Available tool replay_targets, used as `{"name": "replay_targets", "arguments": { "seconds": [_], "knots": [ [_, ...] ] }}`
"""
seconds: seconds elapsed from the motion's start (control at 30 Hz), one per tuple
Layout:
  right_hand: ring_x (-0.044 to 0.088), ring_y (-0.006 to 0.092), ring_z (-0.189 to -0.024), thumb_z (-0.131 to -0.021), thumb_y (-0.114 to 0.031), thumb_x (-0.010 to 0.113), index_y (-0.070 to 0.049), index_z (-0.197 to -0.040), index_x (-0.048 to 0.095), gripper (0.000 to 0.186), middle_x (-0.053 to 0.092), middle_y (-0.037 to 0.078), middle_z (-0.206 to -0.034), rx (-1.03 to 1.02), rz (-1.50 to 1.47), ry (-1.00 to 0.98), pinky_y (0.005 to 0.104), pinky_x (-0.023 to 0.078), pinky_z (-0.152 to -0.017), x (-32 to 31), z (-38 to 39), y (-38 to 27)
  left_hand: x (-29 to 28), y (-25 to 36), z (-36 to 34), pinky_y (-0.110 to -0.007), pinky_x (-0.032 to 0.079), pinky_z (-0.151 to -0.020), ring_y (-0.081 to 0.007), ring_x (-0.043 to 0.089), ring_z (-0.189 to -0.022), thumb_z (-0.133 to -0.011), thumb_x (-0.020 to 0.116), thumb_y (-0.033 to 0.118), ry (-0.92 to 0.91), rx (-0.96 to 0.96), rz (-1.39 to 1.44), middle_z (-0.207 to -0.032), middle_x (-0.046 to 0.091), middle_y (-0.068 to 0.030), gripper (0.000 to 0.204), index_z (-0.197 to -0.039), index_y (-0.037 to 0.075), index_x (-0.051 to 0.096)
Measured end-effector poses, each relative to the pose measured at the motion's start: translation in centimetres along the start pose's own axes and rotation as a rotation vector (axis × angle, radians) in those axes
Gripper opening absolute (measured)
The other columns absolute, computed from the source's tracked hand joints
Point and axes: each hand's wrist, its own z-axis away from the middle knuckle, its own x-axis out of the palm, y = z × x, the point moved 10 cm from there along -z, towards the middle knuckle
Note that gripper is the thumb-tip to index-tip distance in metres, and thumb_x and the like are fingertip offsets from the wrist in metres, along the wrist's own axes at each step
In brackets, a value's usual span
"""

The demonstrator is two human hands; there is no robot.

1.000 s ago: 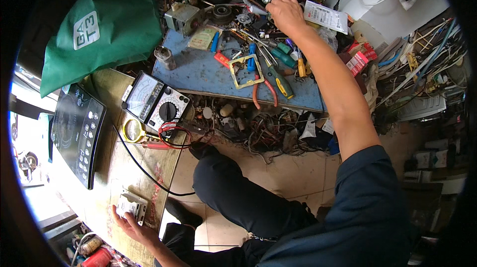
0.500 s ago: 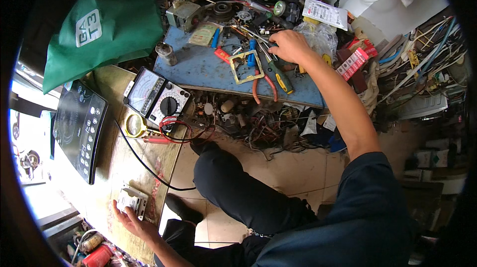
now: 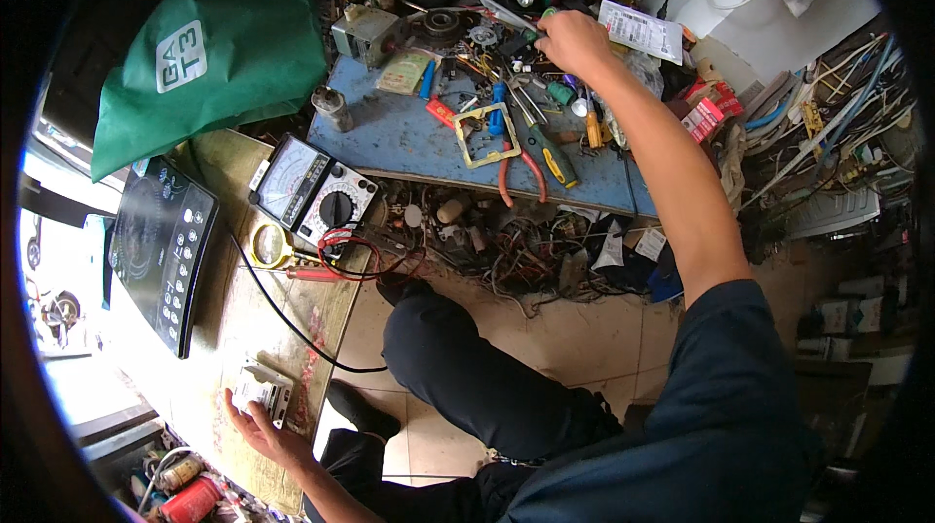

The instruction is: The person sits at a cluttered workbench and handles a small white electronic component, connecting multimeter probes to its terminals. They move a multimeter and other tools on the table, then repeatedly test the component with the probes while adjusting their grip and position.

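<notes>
My left hand (image 3: pixel 265 437) rests at the near edge of the wooden bench, fingers apart beside a small pale rectangular module (image 3: pixel 263 392) with a label. Its thumb overlaps the module's near side. My right hand (image 3: pixel 577 42) reaches over the far side of the blue board (image 3: pixel 380 138), fingers pinched together at the end of a long grey strip-like piece (image 3: pixel 508 13). Whether the fingers hold that piece is hard to make out. Nearer to me lie a green-yellow screwdriver (image 3: pixel 557 165), red-handled pliers (image 3: pixel 524 175), a yellowish square frame (image 3: pixel 486 134) and a blue-handled tool (image 3: pixel 498 109).
On the wooden bench are an analog multimeter (image 3: pixel 312 194), a black induction cooker (image 3: pixel 164 252), a yellow-rimmed magnifier (image 3: pixel 270 244) and a black cable (image 3: pixel 282 321). A green bag (image 3: pixel 219 56) stands behind. Tangled wires (image 3: pixel 516 255) lie below the blue board; a motor (image 3: pixel 370 34) sits on it.
My right hand has moved farther back over the clutter, away from the screwdrivers. Tools it covered before now show. My left hand stays by the module.
</notes>
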Motion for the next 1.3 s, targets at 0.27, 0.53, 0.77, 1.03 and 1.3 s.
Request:
{"name": "replay_targets", "arguments": {
  "seconds": [0.27,0.53,0.77,1.03,1.3],
  "knots": [
    [0.072,0.0379,-0.098,-0.083,-0.012,0.081,-0.006,-0.100,0.074,0.019,0.069,0.014,-0.108,-0.117,0.033,0.174,0.0501,0.059,-0.082,1.3,0.4,-0.3,0.1,0.9,0.3,-0.035,0.047,-0.093,-0.0202,0.055,-0.103,-0.107,0.055,0.029,0.034,0.035,-0.061,-0.113,0.056,-0.0109,0.054,-0.154,0.006,0.044],
    [0.070,0.0375,-0.100,-0.084,-0.010,0.077,-0.008,-0.105,0.074,0.021,0.070,0.009,-0.111,-0.280,-0.122,0.050,0.0481,0.056,-0.085,2.1,2.9,-0.4,0.4,0.8,0.3,-0.035,0.048,-0.092,-0.0194,0.054,-0.100,-0.107,0.055,0.030,0.011,-0.010,-0.080,-0.107,0.054,-0.0096,0.055,-0.155,0.006,0.043],
    [0.073,0.0334,-0.088,-0.085,-0.016,0.075,-0.007,-0.097,0.074,0.015,0.071,0.010,-0.094,-0.423,0.267,-0.065,0.0471,0.059,-0.077,4.2,7.0,-2.7,0.0,0.6,0.2,-0.028,0.041,-0.080,-0.0144,0.047,-0.087,-0.107,0.056,0.030,0.037,-0.006,-0.107,-0.101,0.051,-0.0059,0.055,-0.155,0.006,0.043],
    [0.075,0.0332,-0.098,-0.083,-0.010,0.070,-0.008,-0.102,0.075,0.020,0.077,0.017,-0.101,-0.125,0.288,-0.211,0.0464,0.061,-0.078,3.6,6.6,-2.2,0.0,1.3,0.4,-0.030,0.043,-0.080,-0.0129,0.048,-0.087,-0.107,0.057,0.029,0.031,0.010,-0.068,-0.096,0.049,-0.0030,0.055,-0.155,0.006,0.043],
    [0.072,0.0347,-0.108,-0.081,-0.025,0.074,-0.010,-0.120,0.075,0.041,0.076,0.014,-0.111,0.190,-0.215,-0.126,0.0460,0.058,-0.091,1.3,7.1,2.3,0.1,0.9,0.2,-0.029,0.045,-0.084,-0.0148,0.050,-0.090,-0.107,0.056,0.033,0.036,0.032,-0.095,-0.098,0.050,-0.0052,0.056,-0.154,0.006,0.044]
  ]
}}
